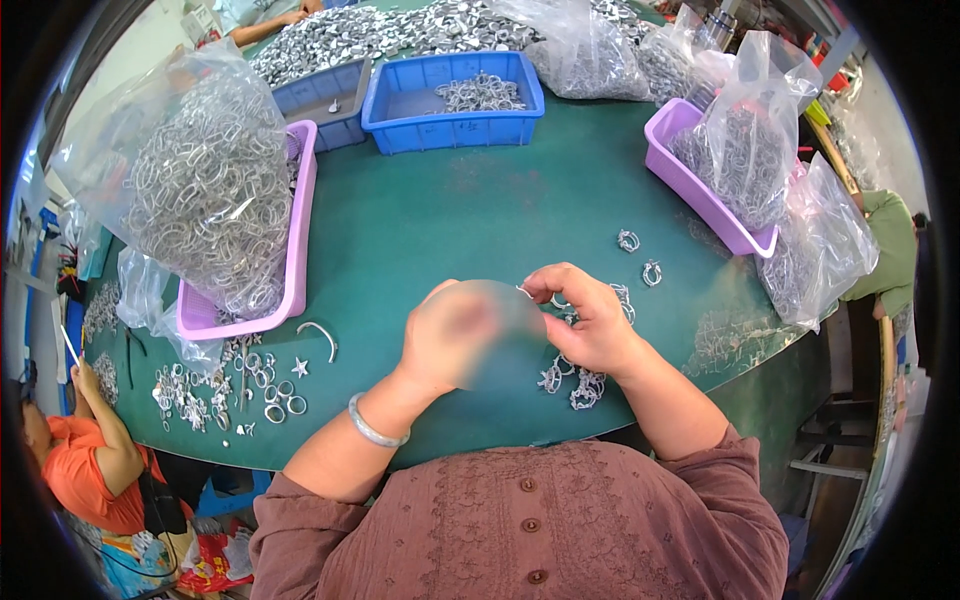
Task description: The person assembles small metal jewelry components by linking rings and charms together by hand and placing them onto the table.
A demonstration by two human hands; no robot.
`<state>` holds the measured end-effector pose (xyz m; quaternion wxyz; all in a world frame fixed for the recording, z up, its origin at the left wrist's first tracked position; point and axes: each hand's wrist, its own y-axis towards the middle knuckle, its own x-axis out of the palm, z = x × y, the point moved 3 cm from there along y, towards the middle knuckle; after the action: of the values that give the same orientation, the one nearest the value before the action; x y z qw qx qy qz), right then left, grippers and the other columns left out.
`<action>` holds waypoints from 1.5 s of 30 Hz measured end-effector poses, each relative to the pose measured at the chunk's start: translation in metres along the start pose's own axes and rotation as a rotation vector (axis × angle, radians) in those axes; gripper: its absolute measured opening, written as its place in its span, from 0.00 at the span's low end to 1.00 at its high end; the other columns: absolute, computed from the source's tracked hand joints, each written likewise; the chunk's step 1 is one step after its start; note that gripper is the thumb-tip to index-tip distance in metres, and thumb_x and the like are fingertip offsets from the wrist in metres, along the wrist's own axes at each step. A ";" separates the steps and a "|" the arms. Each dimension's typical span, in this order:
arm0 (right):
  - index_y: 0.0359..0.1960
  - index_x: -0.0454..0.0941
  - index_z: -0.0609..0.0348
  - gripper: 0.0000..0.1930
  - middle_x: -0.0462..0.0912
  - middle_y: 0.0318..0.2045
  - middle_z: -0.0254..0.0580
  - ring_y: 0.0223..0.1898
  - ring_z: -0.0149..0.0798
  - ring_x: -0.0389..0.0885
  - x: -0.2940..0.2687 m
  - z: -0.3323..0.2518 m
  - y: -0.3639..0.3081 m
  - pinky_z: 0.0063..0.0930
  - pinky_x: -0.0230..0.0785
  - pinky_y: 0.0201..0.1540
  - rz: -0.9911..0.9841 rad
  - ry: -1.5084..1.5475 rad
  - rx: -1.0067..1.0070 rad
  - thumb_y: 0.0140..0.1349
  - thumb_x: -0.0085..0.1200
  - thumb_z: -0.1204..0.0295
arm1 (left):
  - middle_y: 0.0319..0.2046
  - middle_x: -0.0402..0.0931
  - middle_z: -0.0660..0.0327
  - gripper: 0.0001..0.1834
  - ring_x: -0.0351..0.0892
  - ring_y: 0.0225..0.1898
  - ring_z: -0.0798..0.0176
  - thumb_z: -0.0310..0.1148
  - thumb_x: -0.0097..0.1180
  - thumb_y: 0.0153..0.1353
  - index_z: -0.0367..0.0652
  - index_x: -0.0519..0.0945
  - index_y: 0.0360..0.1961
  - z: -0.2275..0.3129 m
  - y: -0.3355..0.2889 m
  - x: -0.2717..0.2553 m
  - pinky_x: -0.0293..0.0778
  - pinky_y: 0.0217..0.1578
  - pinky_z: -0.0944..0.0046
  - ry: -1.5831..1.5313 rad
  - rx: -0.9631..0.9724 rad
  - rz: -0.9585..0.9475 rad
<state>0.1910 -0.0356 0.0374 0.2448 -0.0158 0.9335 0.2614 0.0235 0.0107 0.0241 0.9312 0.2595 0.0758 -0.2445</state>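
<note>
My left hand (450,335) and my right hand (590,320) are raised close together over the green table (450,210), fingertips meeting on a small silver metal ring piece (528,293). The left hand looks blurred. Under my right hand lies a little heap of silver rings (575,385). Two more loose rings (640,257) sit a little further out on the table.
A pink tray (298,200) at left holds a big clear bag of metal rings (205,190); another pink tray (690,185) with bags stands right. Blue bins (455,95) sit at the back. Loose rings and a star (240,385) lie front left. A person in orange (85,450) sits left.
</note>
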 end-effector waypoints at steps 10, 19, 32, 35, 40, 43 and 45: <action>0.38 0.71 0.65 0.15 0.76 0.34 0.44 0.34 0.39 0.79 -0.002 -0.001 0.000 0.27 0.72 0.37 0.022 0.019 -0.002 0.47 0.56 0.85 | 0.28 0.71 0.65 0.10 0.69 0.29 0.73 0.23 0.58 0.51 0.37 0.77 0.37 -0.010 -0.003 0.002 0.66 0.31 0.74 -0.153 -0.125 -0.004; 0.35 0.72 0.63 0.11 0.77 0.32 0.43 0.32 0.39 0.78 -0.002 -0.002 0.001 0.26 0.71 0.33 0.028 0.014 0.014 0.48 0.55 0.84 | 0.27 0.69 0.67 0.07 0.65 0.27 0.75 0.26 0.55 0.55 0.36 0.77 0.35 -0.013 -0.004 0.002 0.62 0.27 0.75 -0.182 -0.163 -0.059; 0.35 0.75 0.63 0.08 0.79 0.30 0.41 0.31 0.34 0.78 -0.001 0.004 -0.003 0.24 0.70 0.34 -0.006 0.079 0.163 0.52 0.55 0.79 | 0.23 0.68 0.67 0.11 0.65 0.20 0.77 0.33 0.49 0.62 0.35 0.76 0.30 -0.015 -0.006 0.003 0.61 0.20 0.77 -0.189 -0.196 -0.121; 0.36 0.75 0.64 0.08 0.79 0.29 0.39 0.31 0.29 0.77 -0.001 0.006 -0.003 0.22 0.70 0.34 -0.031 0.167 0.271 0.54 0.55 0.77 | 0.22 0.69 0.67 0.14 0.65 0.20 0.77 0.36 0.47 0.63 0.36 0.76 0.29 -0.016 -0.007 0.004 0.62 0.20 0.77 -0.258 -0.256 -0.139; 0.37 0.75 0.65 0.08 0.79 0.29 0.37 0.31 0.26 0.76 0.000 0.006 -0.003 0.20 0.69 0.34 -0.065 0.239 0.345 0.55 0.54 0.76 | 0.20 0.70 0.67 0.18 0.66 0.20 0.77 0.42 0.43 0.65 0.38 0.77 0.29 -0.021 -0.011 0.007 0.62 0.20 0.77 -0.439 -0.537 -0.185; 0.37 0.75 0.65 0.08 0.79 0.29 0.36 0.31 0.26 0.76 0.001 0.006 -0.003 0.20 0.69 0.34 -0.073 0.245 0.351 0.56 0.54 0.76 | 0.21 0.72 0.67 0.19 0.67 0.20 0.76 0.43 0.43 0.65 0.38 0.77 0.29 -0.022 -0.012 0.007 0.63 0.21 0.77 -0.498 -0.588 -0.189; 0.37 0.75 0.65 0.08 0.78 0.28 0.36 0.30 0.26 0.75 0.001 0.005 -0.002 0.20 0.68 0.34 -0.086 0.233 0.352 0.57 0.53 0.75 | 0.21 0.72 0.66 0.19 0.67 0.20 0.76 0.43 0.43 0.64 0.38 0.77 0.29 -0.023 -0.012 0.008 0.63 0.21 0.77 -0.512 -0.601 -0.187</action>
<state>0.1931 -0.0347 0.0325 0.1450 -0.0427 0.9852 0.0803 0.0237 0.0105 -0.0029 0.9282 -0.1014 -0.0672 -0.3516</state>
